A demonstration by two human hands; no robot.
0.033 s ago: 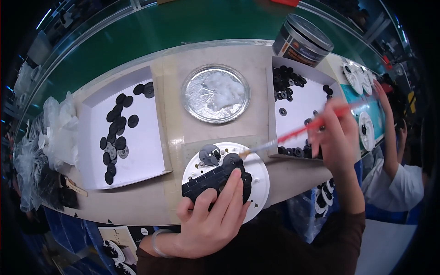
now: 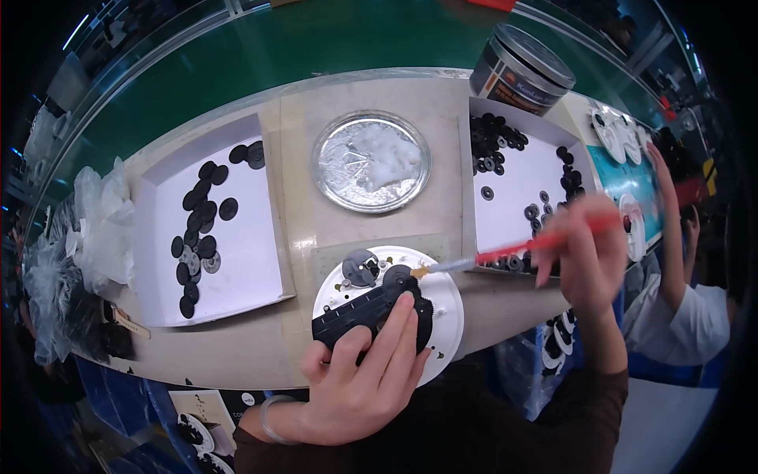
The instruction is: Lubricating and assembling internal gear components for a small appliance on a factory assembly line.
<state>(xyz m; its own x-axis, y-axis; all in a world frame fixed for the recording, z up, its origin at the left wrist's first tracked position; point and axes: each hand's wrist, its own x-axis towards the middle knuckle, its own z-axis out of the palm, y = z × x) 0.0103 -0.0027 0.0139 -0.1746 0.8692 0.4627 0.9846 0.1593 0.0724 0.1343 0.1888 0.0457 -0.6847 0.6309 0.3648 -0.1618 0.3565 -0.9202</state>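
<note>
A round tin [image 2: 523,69] with a grey lid stands at the far right of the bench, its dark side wrapped in a label [image 2: 496,77] of white and orange. Clear plastic bags [image 2: 99,225] lie heaped at the left end. Near the front edge, low on the left, hangs a pale printed card [image 2: 207,411].

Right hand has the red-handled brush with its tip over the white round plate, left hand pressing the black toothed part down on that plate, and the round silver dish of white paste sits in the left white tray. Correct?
Not quite. The head view shows the round silver dish of white paste on the bare bench between the two white trays, not inside one. The rest holds: the right hand holds the red-handled brush tip over the white round plate, and the left hand presses the black toothed part.
</note>
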